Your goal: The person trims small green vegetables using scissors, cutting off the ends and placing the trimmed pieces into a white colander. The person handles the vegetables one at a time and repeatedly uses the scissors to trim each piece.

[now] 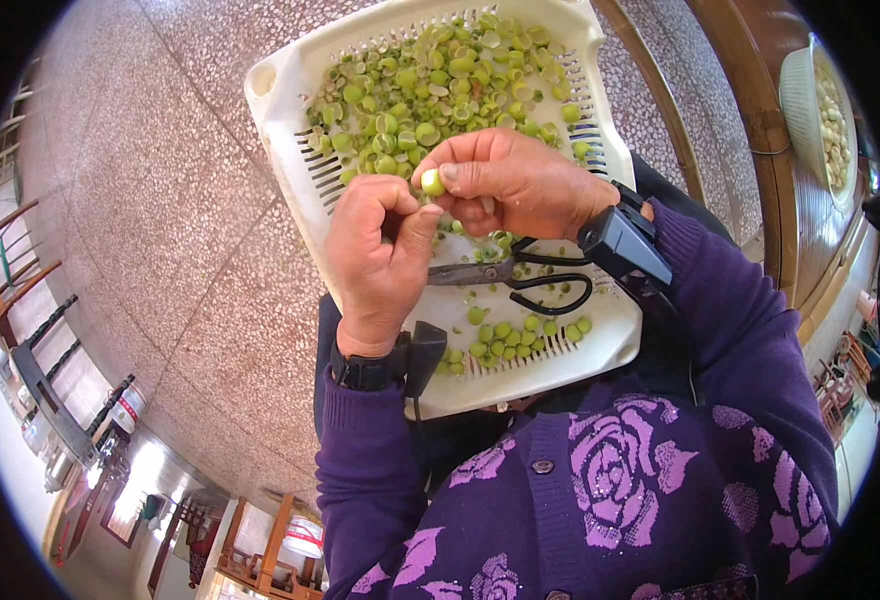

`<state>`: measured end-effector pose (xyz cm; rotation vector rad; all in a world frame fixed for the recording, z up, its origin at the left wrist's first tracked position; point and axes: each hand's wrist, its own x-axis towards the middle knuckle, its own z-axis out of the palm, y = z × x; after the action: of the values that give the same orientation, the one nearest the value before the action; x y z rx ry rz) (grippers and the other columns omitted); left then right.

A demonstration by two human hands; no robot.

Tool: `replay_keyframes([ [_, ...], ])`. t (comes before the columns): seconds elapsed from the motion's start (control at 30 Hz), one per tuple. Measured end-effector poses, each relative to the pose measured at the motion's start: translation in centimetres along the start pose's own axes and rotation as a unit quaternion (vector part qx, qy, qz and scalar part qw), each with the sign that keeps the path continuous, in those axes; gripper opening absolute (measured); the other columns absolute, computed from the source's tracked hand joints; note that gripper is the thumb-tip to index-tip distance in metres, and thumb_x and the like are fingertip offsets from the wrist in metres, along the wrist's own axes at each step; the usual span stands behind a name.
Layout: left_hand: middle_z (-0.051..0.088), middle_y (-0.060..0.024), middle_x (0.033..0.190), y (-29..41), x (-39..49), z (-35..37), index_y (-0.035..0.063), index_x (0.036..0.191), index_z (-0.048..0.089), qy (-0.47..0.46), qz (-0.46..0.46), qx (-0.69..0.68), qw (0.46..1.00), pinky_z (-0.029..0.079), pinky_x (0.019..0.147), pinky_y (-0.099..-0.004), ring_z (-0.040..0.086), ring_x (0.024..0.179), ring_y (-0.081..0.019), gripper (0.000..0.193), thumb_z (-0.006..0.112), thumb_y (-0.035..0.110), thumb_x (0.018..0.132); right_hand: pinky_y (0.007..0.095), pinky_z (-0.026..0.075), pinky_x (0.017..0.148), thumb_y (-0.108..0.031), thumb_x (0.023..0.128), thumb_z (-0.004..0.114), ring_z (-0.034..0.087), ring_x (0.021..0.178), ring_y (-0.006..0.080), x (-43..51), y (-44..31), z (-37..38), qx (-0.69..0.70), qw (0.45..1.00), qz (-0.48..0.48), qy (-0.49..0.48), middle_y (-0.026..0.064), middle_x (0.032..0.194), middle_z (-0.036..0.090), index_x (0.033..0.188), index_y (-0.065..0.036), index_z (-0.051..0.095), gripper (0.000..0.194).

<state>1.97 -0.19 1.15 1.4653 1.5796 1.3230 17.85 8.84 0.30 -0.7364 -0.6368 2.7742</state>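
Observation:
Between thumb and forefinger, my right hand pinches a round green seed, probably a lotus seed, with pale flesh showing on it. My left hand is close beside it, thumb and forefinger drawn together near the seed's underside; whether it grips a bit of skin I cannot tell. Both hands are above a white plastic basket tray. Green shells are heaped in its far part. Scissors with black handles lie across the middle, partly behind my left hand. Whole green seeds sit along the near edge.
The tray rests on my lap. At the right, a white plastic basket holds many pale peeled seeds on a wooden surface, beside bamboo poles. Speckled terrazzo floor spreads at the left, with wooden chairs and a white bucket.

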Motion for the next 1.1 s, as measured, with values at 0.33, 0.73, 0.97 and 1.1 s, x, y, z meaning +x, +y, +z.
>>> replay_keyframes([
  [0.33, 0.061, -0.0081, 0.085, 0.3, -0.4, 0.4, 0.0026, 0.092, 0.063, 0.034, -0.010, 0.034, 0.999, 0.046, 0.058, -0.0245, 0.057, 0.066, -0.0163, 0.021, 0.072, -0.005, 0.075, 0.0205, 0.030, 0.052, -0.021, 0.095, 0.059, 0.039, 0.059, 0.0060, 0.1, 0.5, -0.5, 0.037, 0.999, 0.009, -0.012, -0.0026, 0.071, 0.050, 0.106, -0.005, 0.061, 0.019],
  [0.73, 0.058, -0.0086, 0.081, 0.4, -0.1, 0.6, 0.0027, 0.086, 0.057, 0.012, 0.041, 0.139, 0.989, 0.046, 0.058, -0.0284, 0.056, 0.069, -0.0209, 0.017, 0.070, -0.004, 0.077, 0.0205, 0.032, 0.051, -0.022, 0.096, 0.058, 0.040, 0.057, 0.0059, -0.1, 1.0, 0.4, 0.013, 0.999, 0.014, 0.050, -0.0032, 0.069, 0.049, 0.094, -0.006, 0.059, 0.016],
  [0.97, 0.055, -0.0089, 0.078, 0.3, 0.0, 1.3, 0.0034, 0.083, 0.054, 0.013, 0.017, 0.148, 0.989, 0.043, 0.056, -0.0302, 0.054, 0.067, -0.0227, 0.015, 0.068, -0.002, 0.079, 0.0192, 0.033, 0.053, -0.022, 0.097, 0.056, 0.040, 0.062, 0.0047, -0.1, 1.2, 0.6, 0.046, 0.997, -0.021, 0.050, -0.0027, 0.075, 0.050, 0.102, -0.006, 0.059, 0.017],
  [1.1, 0.053, -0.0073, 0.075, 0.4, -0.1, 0.8, 0.0035, 0.085, 0.056, -0.035, -0.007, 0.145, 0.989, 0.041, 0.054, -0.0297, 0.050, 0.060, -0.0210, 0.015, 0.070, 0.002, 0.080, 0.0199, 0.034, 0.051, -0.015, 0.095, 0.056, 0.041, 0.058, 0.0057, 0.0, 0.1, 0.2, 0.111, 0.990, -0.046, 0.077, -0.0025, 0.073, 0.050, 0.097, -0.005, 0.060, 0.011],
])
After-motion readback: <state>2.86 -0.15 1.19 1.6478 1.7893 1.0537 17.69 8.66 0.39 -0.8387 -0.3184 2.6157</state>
